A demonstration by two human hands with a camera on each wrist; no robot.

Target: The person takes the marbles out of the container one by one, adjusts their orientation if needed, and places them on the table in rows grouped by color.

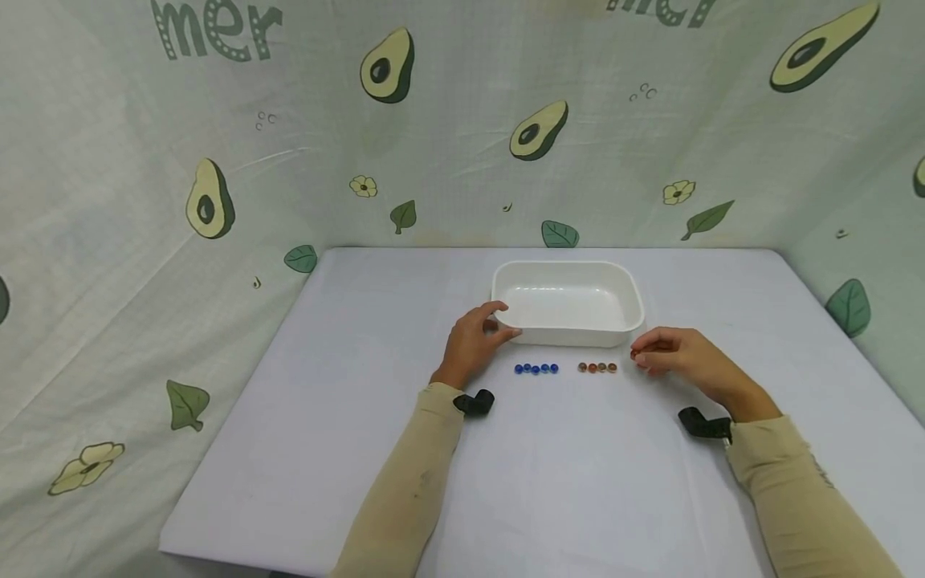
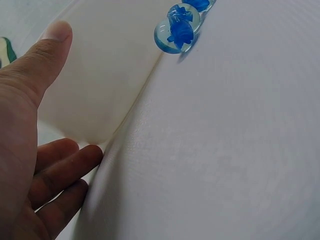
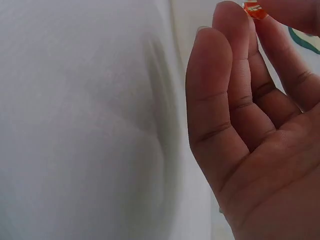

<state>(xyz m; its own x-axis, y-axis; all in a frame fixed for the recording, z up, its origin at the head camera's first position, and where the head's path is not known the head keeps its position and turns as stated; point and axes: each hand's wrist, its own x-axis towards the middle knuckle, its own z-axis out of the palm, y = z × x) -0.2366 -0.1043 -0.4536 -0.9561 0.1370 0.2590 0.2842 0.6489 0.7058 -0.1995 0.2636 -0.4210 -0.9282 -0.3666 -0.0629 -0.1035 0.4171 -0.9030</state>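
Observation:
A white rectangular tray (image 1: 567,305) stands toward the back of the table. At its front left corner my left hand (image 1: 471,343) holds it, thumb along the front wall and fingers round the side. Several blue marbles (image 1: 535,370) lie in a short row before the tray; in the left wrist view clear-and-blue glass marbles (image 2: 174,36) appear beside its wall. To their right is a row of several orange-brown marbles (image 1: 592,368). My right hand (image 1: 682,361), off the tray's front right corner, pinches an orange marble (image 3: 255,10) between thumb and fingertips, which partly hide it.
A white cloth covers the table (image 1: 347,449), its back edge meeting a hanging cloth (image 1: 448,136) printed with avocados and leaves. Black wrist mounts (image 1: 474,403) sit at both cuffs.

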